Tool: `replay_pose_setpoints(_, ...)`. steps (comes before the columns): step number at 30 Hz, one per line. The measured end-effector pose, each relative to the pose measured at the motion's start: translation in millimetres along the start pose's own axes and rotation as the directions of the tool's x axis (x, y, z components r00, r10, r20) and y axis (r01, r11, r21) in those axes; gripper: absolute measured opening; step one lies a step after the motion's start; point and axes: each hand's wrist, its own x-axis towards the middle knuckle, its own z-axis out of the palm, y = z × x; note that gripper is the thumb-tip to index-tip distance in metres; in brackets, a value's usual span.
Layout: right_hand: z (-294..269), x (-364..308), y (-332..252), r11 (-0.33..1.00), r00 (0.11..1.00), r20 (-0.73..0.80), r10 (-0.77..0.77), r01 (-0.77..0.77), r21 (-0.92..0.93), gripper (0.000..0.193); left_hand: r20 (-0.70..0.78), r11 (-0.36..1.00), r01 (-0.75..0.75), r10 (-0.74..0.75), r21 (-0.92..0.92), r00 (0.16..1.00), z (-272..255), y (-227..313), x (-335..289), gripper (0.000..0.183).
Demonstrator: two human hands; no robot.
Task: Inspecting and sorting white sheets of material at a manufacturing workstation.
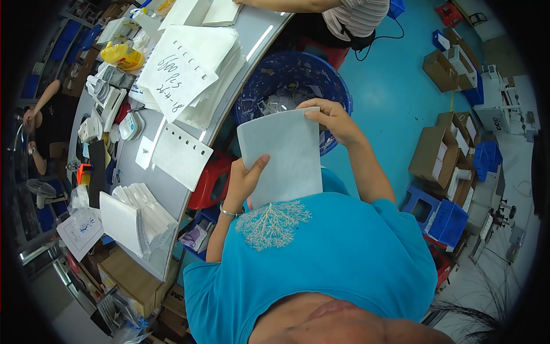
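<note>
A pale, blank paper sheet [283,155] with rounded corners is held up in front of my body; I cannot tell if it is one sheet or several together. My left hand [245,179] grips its lower left edge, thumb lying on the near face. At the top right corner, my right hand [338,121] pinches the sheet between thumb and fingers. Behind it stands a round blue bin [338,86] with clear plastic scraps inside. On the table to the left lies a white sheet with a row of small square holes [182,156].
The grey table [129,166] carries a tall paper stack [220,80], folded white sheets [123,221] and a yellow bottle [123,57]. A red stool [213,182] is tucked by its edge. Another person's arm [286,4] reaches over the far end. Cardboard boxes [429,152] stand right.
</note>
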Motion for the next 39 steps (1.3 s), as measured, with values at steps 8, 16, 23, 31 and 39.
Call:
replay_pose_setpoints(8, -14, -2, 8, 0.818, 0.975, 0.113, 0.189, -0.220, 0.531, 0.027, 0.118, 0.967, 0.133, -0.110, -0.216, 0.987, -1, -7, 10, 0.034)
replay_pose_setpoints(16, -14, 6, 26, 0.983, 0.992, -0.099, 0.081, -0.063, 0.170, 0.014, 0.055, 0.967, 0.148, -0.140, -0.206, 0.989, 6, -12, 5, 0.035)
replay_pose_setpoints(23, -2, -5, 18, 0.815, 0.943, 0.007, 0.334, -0.292, 0.500, 0.027, -0.008, 0.954, 0.176, -0.184, -0.245, 0.983, 9, -11, 8, 0.036)
replay_pose_setpoints(31, -7, 2, 35, 0.986, 0.985, 0.045, 0.165, -0.166, 0.026, 0.023, -0.044, 0.979, 0.161, -0.168, -0.129, 0.985, 21, -2, 11, 0.037)
replay_pose_setpoints(39, -20, 5, 45, 0.996, 0.995, -0.066, 0.075, -0.078, -0.032, 0.020, -0.074, 0.992, 0.110, -0.115, -0.069, 0.991, 37, 5, 26, 0.038)
